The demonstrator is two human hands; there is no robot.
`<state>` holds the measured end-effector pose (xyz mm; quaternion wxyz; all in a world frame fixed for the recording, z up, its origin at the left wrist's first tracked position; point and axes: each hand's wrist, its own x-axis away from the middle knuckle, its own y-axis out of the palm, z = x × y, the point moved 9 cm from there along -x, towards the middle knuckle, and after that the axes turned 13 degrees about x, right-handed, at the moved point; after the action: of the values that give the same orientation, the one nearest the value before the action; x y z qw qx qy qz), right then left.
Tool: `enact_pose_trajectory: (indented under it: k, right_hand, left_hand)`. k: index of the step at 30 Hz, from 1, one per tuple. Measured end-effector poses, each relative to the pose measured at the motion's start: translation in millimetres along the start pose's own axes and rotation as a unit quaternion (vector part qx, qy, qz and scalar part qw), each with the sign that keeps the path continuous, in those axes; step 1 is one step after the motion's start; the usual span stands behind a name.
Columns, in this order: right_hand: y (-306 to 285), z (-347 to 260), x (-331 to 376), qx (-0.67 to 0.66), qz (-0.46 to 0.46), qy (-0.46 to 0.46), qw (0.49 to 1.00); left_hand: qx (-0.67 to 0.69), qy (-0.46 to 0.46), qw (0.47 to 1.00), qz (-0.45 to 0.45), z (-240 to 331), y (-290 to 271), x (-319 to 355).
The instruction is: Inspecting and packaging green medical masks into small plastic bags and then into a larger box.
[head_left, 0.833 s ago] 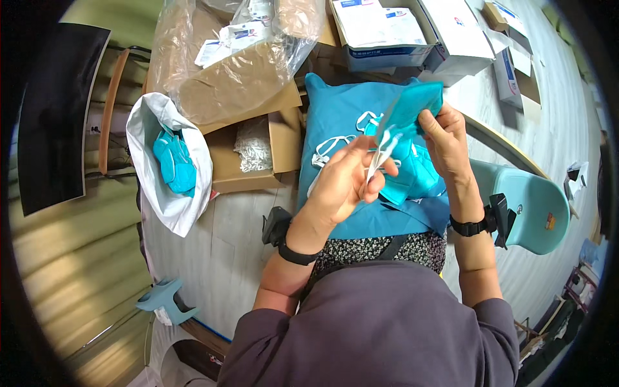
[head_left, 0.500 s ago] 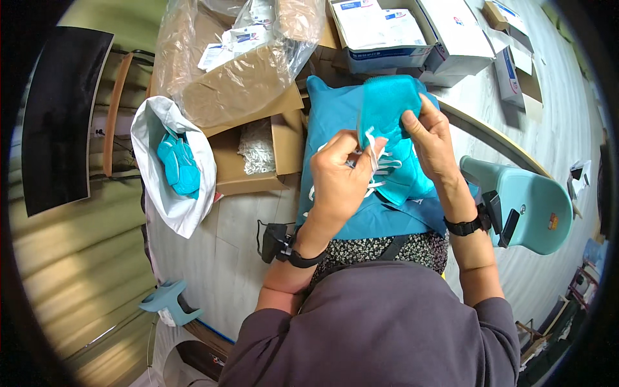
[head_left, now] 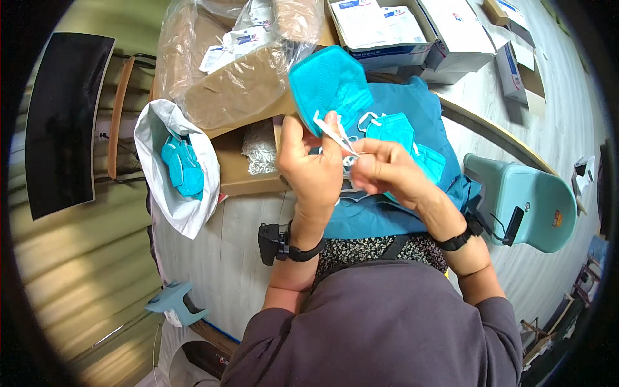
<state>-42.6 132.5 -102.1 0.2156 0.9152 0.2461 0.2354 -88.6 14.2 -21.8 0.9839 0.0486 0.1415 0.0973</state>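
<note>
A teal folded face mask [head_left: 327, 85] is held up in front of me, over the edge of the blue cloth on my lap. My left hand [head_left: 308, 169] is closed on its lower edge, the thumb pressing against it. Between the pinched fingers of my right hand [head_left: 391, 171] is the end of a white strap [head_left: 340, 138] that runs from this mask. More teal masks [head_left: 389, 129] with white straps lie on the blue cloth [head_left: 409, 100], partly covered by my right hand.
At the left a white bag [head_left: 149, 137] holds teal masks. Next to it, a cardboard box [head_left: 240, 187] contains a pile of white straps [head_left: 260, 153]. Behind stand a plastic-lined carton [head_left: 232, 97] and an open box of white packets [head_left: 385, 55]. A pale green stool [head_left: 541, 213] is at right.
The held mask has moved left and turned; my left hand now grips it. My right hand has let go of the mask body, come down left and taken the strap end.
</note>
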Motion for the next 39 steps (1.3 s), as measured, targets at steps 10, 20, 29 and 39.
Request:
enact_pose_trajectory:
  k: [10,20,29,39]
  right_hand:
    - [-32.6,-76.5,33.7,0.343,0.33,-0.23,0.849]
    - [-37.3,-73.6,26.0,0.459,0.358,-0.304,0.754]
    - [-74.9,-64.5,19.4,0.39,0.34,-0.253,0.817]
    - [-55.6,-47.1,8.7,0.348,0.231,-0.209,0.884]
  left_hand:
    - [-0.196,-0.031,0.969,-0.145,-23.2,24.1,23.7]
    - [-0.195,0.059,0.956,-0.209,-20.0,32.6,29.8]
    - [-0.092,-0.054,0.991,-0.078,-38.0,13.0,30.1]
    - [0.141,-0.259,0.95,-0.104,-67.1,12.0,37.9]
